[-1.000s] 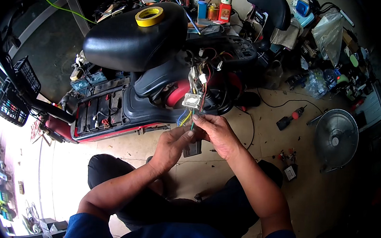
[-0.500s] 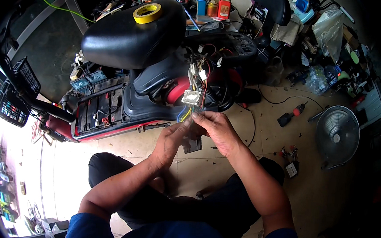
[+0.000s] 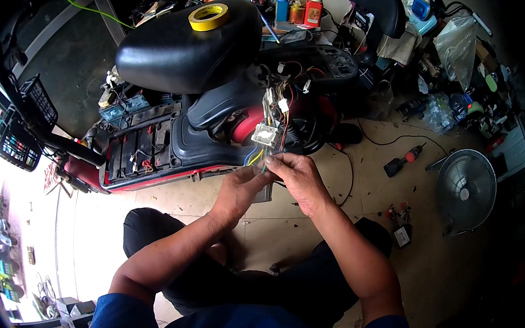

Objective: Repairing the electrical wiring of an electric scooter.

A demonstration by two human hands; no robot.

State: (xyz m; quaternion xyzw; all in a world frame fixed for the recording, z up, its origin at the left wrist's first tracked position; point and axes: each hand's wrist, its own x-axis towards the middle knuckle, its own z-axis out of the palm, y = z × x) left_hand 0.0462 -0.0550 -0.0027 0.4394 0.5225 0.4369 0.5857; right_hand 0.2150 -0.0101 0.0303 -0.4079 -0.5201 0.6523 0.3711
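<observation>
My left hand [image 3: 237, 190] and my right hand [image 3: 298, 178] meet in front of a red and black electric scooter [image 3: 213, 126]. Both are closed, thumbs and fingertips pinching thin wires [image 3: 254, 157], blue and yellow ones among them. A bit of green shows between the fingertips; the exact grip is hidden. Just above my fingers hangs a whitish plastic connector block [image 3: 265, 134]. From it a bundle of wires runs up into the scooter body, with a smaller white plug [image 3: 283, 105] beside it. Partly covered by my hands, a dark box [image 3: 264, 193] shows below them.
A roll of yellow tape [image 3: 209, 17] rests on the raised black seat [image 3: 182, 50]. To the right, a cordless drill [image 3: 403, 160] and a round metal fan [image 3: 465, 192] are on the tiled floor. Cluttered tools and bottles [image 3: 312, 12] line the back.
My hands stay together at the wires, with the fingers slightly shifted. The dark box below them is more covered now. The whole view has moved slightly.
</observation>
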